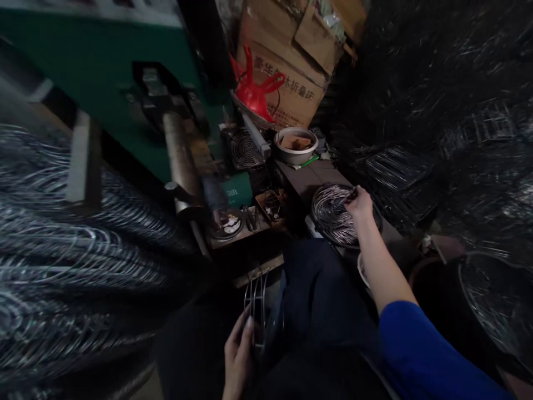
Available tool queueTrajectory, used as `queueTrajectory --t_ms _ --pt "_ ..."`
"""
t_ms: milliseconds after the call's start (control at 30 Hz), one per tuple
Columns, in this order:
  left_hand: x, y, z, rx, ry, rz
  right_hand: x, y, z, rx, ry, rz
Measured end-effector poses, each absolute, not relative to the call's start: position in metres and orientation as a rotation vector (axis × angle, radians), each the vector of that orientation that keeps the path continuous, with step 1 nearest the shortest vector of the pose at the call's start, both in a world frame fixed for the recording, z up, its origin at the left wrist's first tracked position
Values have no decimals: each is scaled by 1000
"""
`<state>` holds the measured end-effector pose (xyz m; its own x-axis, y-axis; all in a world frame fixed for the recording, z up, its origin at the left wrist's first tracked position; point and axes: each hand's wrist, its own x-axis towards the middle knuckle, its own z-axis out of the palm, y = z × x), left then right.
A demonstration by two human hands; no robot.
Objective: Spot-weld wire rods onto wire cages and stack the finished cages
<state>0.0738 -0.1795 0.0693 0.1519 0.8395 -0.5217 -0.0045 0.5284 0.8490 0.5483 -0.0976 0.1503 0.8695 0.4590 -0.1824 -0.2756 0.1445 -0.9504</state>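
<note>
Low in front of my lap, my left hand (240,347) is closed around the side of a wire frame (263,305) made of several curved metal rods with cross wires. My right hand (358,201) reaches out to a round container of thin metal wire pieces (335,214) on the bench to the right. Its fingers are pinched at the edge of the pile. What lies between those fingertips is too dark and small to make out. The wire pieces are heaped in a ring around the container.
Left stands a green machine (104,83) with a metal cylinder (181,155). Large stacks of bent wire (83,261) fill the left side. Ahead are a white basin (295,145), a red plastic object (256,91) and a cardboard box (287,61). Dark wire racks (400,166) lie on the right.
</note>
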Motion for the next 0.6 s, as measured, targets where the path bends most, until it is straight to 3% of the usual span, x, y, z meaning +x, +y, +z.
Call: queueTrajectory --t_ms 233,600 --pt "85 -121 109 643 1079 1070 443 -116 175 -1369 -739 1072" --pt "60 -90 121 607 1029 1284 356 -81 142 -1505 -1202 879"
